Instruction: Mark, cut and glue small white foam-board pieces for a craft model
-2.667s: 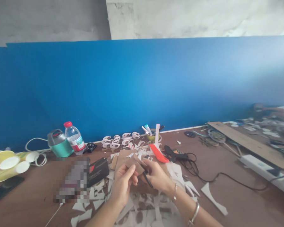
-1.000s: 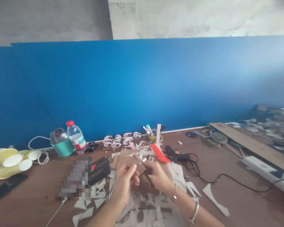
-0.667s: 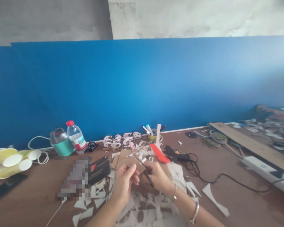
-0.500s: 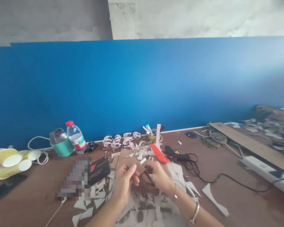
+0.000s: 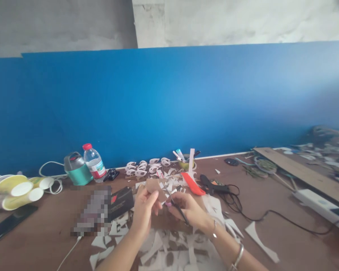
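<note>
My left hand (image 5: 144, 208) pinches a small piece of brown cardboard (image 5: 154, 186) between thumb and fingers. In my right hand (image 5: 188, 209) is a pair of scissors (image 5: 180, 213) with dark handles, its blades pointing up and left beside the cardboard's right edge. Whether the blades touch the cardboard I cannot tell. Something small and purple shows at the scissors, too blurred to name. Many white paper scraps (image 5: 155, 246) lie beneath and around both hands. Just beyond them rests a red-orange curved object (image 5: 192, 183).
Several white cut-out shapes (image 5: 141, 171) stand by the blue partition (image 5: 169, 101). A water bottle (image 5: 94, 163), paper cups (image 5: 19, 188) and a black box (image 5: 121, 203) are on the left. A glue gun (image 5: 213, 185), its cable and a power strip (image 5: 316, 205) lie on the right.
The cardboard has turned in my left hand and moved away from the scissors, whose blades now show more. The whole view has shifted slightly, with things appearing further right.
</note>
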The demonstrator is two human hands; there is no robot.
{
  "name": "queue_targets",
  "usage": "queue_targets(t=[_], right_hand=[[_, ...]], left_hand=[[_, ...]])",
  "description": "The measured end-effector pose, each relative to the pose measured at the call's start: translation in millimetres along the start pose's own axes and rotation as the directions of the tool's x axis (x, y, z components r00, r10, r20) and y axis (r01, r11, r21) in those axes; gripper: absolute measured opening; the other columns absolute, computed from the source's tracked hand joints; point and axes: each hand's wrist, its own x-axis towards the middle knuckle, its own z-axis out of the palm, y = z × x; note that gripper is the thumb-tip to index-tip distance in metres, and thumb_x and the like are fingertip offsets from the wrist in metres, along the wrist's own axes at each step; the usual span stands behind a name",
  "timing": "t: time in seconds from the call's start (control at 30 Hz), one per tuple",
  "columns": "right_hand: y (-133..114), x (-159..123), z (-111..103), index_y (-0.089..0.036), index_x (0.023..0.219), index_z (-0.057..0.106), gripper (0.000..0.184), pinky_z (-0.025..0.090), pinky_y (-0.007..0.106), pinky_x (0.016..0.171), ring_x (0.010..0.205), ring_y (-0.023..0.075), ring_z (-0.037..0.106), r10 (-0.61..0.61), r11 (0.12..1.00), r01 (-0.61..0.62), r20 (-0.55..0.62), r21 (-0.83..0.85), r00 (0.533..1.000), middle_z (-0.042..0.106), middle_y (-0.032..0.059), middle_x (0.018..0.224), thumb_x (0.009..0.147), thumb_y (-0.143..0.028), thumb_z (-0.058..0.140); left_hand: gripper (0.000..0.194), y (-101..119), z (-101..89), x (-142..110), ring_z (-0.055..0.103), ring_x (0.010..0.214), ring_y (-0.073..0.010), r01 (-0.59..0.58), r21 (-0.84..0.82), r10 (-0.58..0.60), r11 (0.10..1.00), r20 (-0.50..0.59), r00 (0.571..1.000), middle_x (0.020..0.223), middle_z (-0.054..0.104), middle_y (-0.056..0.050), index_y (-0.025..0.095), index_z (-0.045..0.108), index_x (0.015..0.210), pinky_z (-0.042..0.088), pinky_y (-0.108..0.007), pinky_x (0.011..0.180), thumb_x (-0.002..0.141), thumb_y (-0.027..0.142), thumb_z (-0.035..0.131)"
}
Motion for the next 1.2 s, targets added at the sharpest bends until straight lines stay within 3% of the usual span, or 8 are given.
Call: queue_targets(t=[0.17, 0.33, 0.6, 0.83, 1.2], right_hand=[[4, 1, 1, -0.015, 0.074, 0.061, 0.016, 0.038, 0.023, 0.054, 0.057, 0.0106, 0.051, -0.083, 0.996, 0.082, 0.021, 0.026, 0.996, 0.061, -0.0014, 0.065, 0.066, -0.023, 0.071], [6, 1, 1, -0.015, 0.076, 0.062, 0.014, 0.041, 0.024, 0.059, 0.064, 0.0139, 0.058, -0.149, 0.987, 0.147, 0.024, 0.070, 0.989, 0.065, -0.0002, 0.069, 0.062, -0.014, 0.065], [4, 0, 1, -0.015, 0.073, 0.062, 0.010, 0.043, 0.024, 0.059, 0.062, 0.0137, 0.057, -0.190, 0.980, 0.188, 0.029, 0.064, 0.981, 0.065, -0.0011, 0.065, 0.063, -0.012, 0.060], [-4, -3, -1, -0.014, 0.076, 0.065, 0.014, 0.046, 0.025, 0.060, 0.063, 0.0148, 0.061, -0.170, 0.983, 0.161, 0.110, 0.089, 0.979, 0.066, 0.0001, 0.065, 0.063, -0.012, 0.058], [9, 2, 2, -0.015, 0.070, 0.063, 0.008, 0.043, 0.023, 0.055, 0.059, 0.0130, 0.055, -0.191, 0.979, 0.189, 0.015, 0.073, 0.982, 0.063, -0.0006, 0.062, 0.063, -0.014, 0.062]], left_hand=[[0.031, -2, 8.6, -9, 0.054, 0.044, -0.0093, 0.120, -0.062, -0.115, 0.991, 0.083, 0.990, 0.053, 0.061, 0.001, 0.015, 0.061, 0.077, 0.032, -0.016, 0.037, 0.065, 0.039, 0.076], [0.033, -2, 12.4, -14, 0.052, 0.041, -0.0079, 0.165, -0.071, -0.155, 0.984, 0.128, 0.980, 0.051, 0.059, 0.002, 0.013, 0.064, 0.075, 0.030, -0.015, 0.035, 0.063, 0.040, 0.078], [0.032, -2, 11.3, -12, 0.050, 0.038, -0.0065, 0.165, -0.073, -0.152, 0.984, 0.157, 0.976, 0.047, 0.057, 0.002, 0.013, 0.065, 0.070, 0.030, -0.015, 0.034, 0.063, 0.041, 0.079], [0.032, -1, 9.7, -13, 0.052, 0.037, -0.0070, 0.174, -0.074, -0.159, 0.982, 0.173, 0.972, 0.051, 0.060, 0.002, 0.014, 0.064, 0.071, 0.033, -0.015, 0.034, 0.062, 0.040, 0.079], [0.033, -3, 9.4, -12, 0.055, 0.039, -0.0072, 0.175, -0.086, -0.159, 0.981, 0.167, 0.973, 0.053, 0.062, 0.001, 0.013, 0.065, 0.068, 0.036, -0.015, 0.036, 0.061, 0.040, 0.080]])
